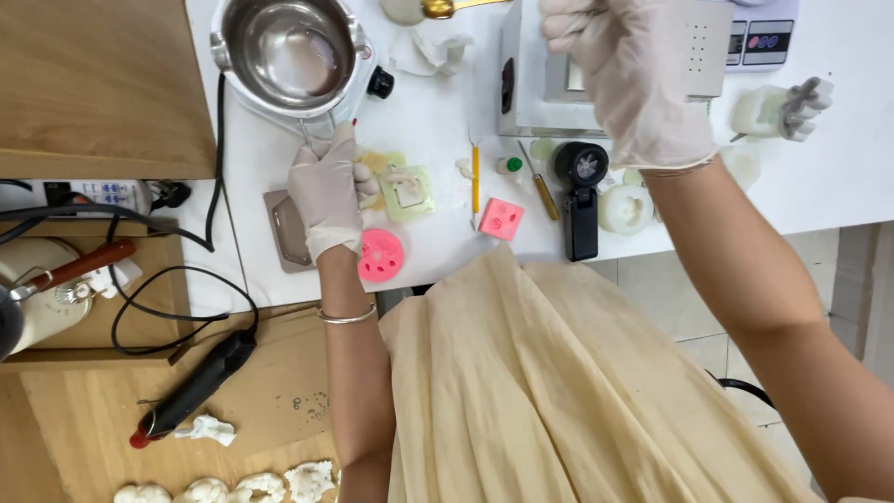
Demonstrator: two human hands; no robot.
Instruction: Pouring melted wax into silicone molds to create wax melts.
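Observation:
My left hand [326, 191], in a white glove, rests on the white table [428, 121] with its fingers on a pale yellow square mould [408, 193] and a yellowish lump beside it. A round pink mould [381, 255] lies just below the hand. My right hand [633, 74], also gloved, is raised over a white box-shaped machine [535, 84] at the back, fingers curled; whether it grips anything is not visible. A pink square mould [502, 219] and a yellow-handled tool [475, 177] lie between the hands.
A steel melting pot [289, 51] stands at the back left with a black cable. A black device [581, 191], white round casts [626, 209] and a scale [764, 37] are at the right. A glue gun [196, 387] and white flower casts [261, 486] lie on the wooden surface.

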